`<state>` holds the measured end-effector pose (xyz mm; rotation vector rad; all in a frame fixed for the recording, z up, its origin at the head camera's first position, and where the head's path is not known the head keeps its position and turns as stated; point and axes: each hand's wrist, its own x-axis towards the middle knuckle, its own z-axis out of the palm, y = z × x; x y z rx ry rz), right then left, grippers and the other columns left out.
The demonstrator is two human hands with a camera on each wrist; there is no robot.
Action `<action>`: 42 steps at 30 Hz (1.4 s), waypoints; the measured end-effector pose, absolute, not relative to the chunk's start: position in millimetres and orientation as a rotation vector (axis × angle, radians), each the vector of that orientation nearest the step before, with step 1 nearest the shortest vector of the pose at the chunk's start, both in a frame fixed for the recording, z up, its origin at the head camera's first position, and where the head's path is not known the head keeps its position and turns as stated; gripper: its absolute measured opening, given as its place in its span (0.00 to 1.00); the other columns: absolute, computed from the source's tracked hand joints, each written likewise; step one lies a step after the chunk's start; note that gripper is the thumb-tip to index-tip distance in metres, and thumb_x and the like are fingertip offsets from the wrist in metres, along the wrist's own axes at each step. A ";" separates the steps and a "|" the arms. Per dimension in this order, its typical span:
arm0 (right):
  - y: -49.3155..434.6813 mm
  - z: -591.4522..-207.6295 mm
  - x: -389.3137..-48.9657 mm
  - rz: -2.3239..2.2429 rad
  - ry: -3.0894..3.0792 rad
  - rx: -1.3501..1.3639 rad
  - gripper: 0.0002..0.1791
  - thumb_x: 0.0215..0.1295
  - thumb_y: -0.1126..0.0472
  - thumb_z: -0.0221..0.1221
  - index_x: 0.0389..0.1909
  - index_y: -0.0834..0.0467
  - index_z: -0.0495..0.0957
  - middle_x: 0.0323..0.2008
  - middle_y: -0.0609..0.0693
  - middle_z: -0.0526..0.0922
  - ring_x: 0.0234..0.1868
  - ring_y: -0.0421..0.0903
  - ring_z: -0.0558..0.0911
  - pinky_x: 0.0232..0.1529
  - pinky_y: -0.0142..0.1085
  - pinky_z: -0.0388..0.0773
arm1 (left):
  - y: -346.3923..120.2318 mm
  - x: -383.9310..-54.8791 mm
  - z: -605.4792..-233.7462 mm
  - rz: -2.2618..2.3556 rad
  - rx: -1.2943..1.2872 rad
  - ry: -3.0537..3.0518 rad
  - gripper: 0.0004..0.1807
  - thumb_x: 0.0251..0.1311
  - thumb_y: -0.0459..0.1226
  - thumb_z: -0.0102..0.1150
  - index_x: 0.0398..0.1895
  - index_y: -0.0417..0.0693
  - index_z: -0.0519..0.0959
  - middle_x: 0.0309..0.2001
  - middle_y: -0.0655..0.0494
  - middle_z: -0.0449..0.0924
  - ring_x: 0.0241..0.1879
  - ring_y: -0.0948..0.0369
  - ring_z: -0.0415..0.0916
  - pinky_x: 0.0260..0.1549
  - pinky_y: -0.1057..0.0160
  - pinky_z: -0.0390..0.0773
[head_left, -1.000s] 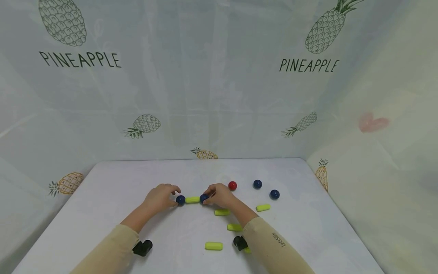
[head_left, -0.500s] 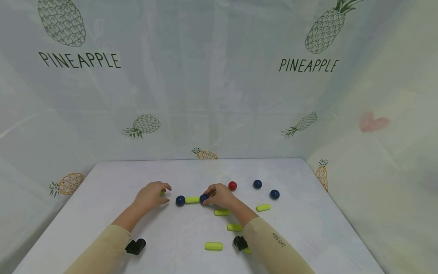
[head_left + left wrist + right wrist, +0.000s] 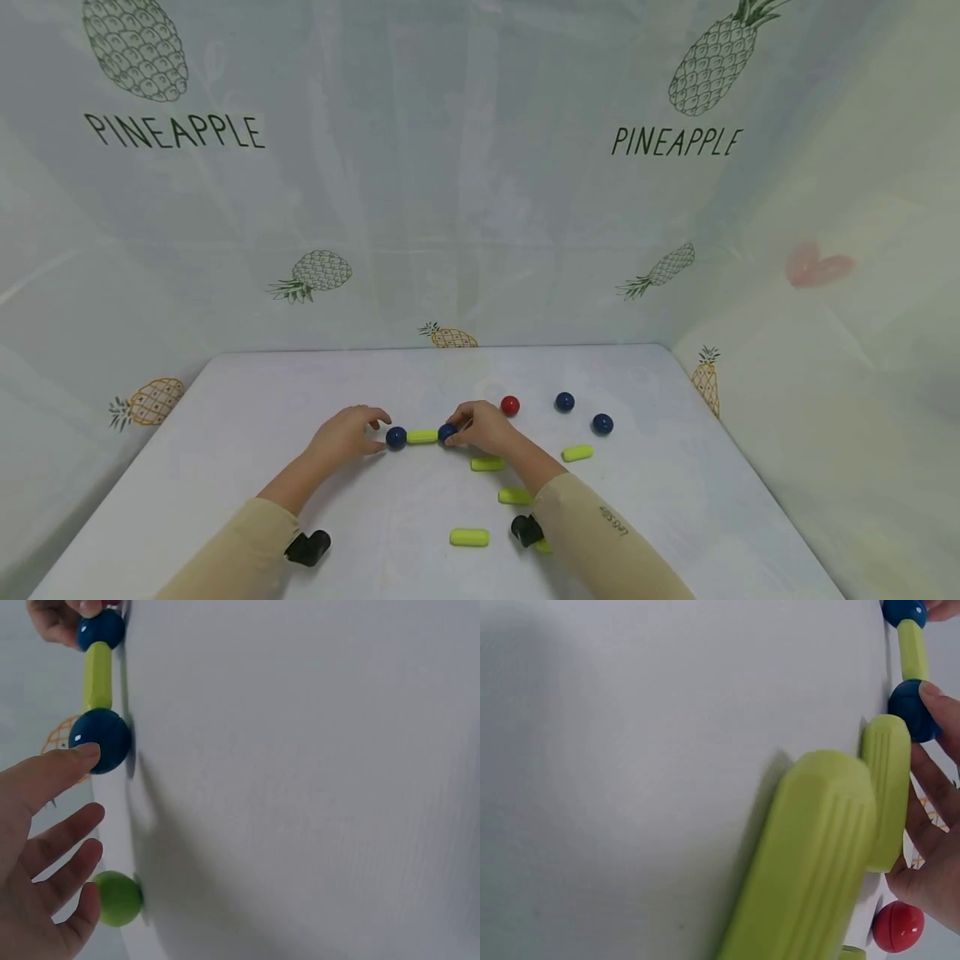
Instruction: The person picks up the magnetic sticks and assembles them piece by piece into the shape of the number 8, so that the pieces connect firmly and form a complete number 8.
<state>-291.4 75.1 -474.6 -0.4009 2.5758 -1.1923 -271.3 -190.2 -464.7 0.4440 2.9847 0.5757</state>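
A yellow-green rod (image 3: 422, 437) joins two blue balls lying in a row on the white table. At its left end is one blue ball (image 3: 102, 741); my left hand (image 3: 347, 433) is beside it. The left thumb tip overlaps that ball in the left wrist view, while the other visible fingers are loosely spread apart from it. My right hand (image 3: 483, 431) pinches the other blue ball (image 3: 913, 711) at the rod's right end. A green ball (image 3: 117, 898) rests beyond the left fingers, hidden behind that hand in the head view.
Right of my right hand lie a red ball (image 3: 510, 406), a blue ball (image 3: 565, 402) and another blue ball (image 3: 602, 424). Several loose yellow-green rods, including one near rod (image 3: 469, 537), are scattered around the right forearm. A pineapple-print cloth (image 3: 480, 208) hangs behind the table.
My left hand drew left away from the left blue ball, briefly showing some green behind its fingers, then came back right beside the ball. The right hand keeps its pinch in place.
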 end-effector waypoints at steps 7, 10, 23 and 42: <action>75.1 -471.1 -291.3 -1.165 2.589 -0.373 0.17 0.53 0.57 0.73 0.45 0.50 0.82 0.37 0.42 0.80 0.40 0.44 0.77 0.41 0.38 0.75 | -185.7 -270.1 -473.5 0.792 0.379 2.912 0.22 0.50 0.36 0.74 0.50 0.51 0.81 0.40 0.57 0.80 0.41 0.55 0.76 0.41 0.52 0.76; 78.0 -467.0 -289.4 -1.181 2.594 -0.387 0.21 0.54 0.57 0.73 0.50 0.52 0.81 0.39 0.43 0.80 0.42 0.44 0.77 0.42 0.38 0.76 | -186.4 -269.7 -475.6 0.893 0.349 2.889 0.22 0.50 0.36 0.74 0.50 0.50 0.82 0.40 0.56 0.80 0.39 0.56 0.75 0.39 0.53 0.75; 101.9 -453.6 -270.2 -1.140 2.582 -0.440 0.16 0.53 0.60 0.73 0.44 0.54 0.82 0.36 0.45 0.80 0.38 0.45 0.76 0.38 0.35 0.75 | -189.2 -268.3 -477.5 1.172 0.323 2.759 0.21 0.52 0.36 0.73 0.51 0.48 0.82 0.43 0.53 0.81 0.40 0.56 0.72 0.40 0.54 0.73; 120.1 -454.3 -258.2 -0.994 2.491 -0.464 0.13 0.49 0.73 0.71 0.33 0.56 0.82 0.30 0.46 0.78 0.34 0.44 0.74 0.37 0.35 0.73 | -208.3 -283.0 -487.2 1.284 0.476 2.583 0.20 0.56 0.38 0.70 0.53 0.47 0.81 0.49 0.55 0.79 0.42 0.57 0.69 0.42 0.58 0.70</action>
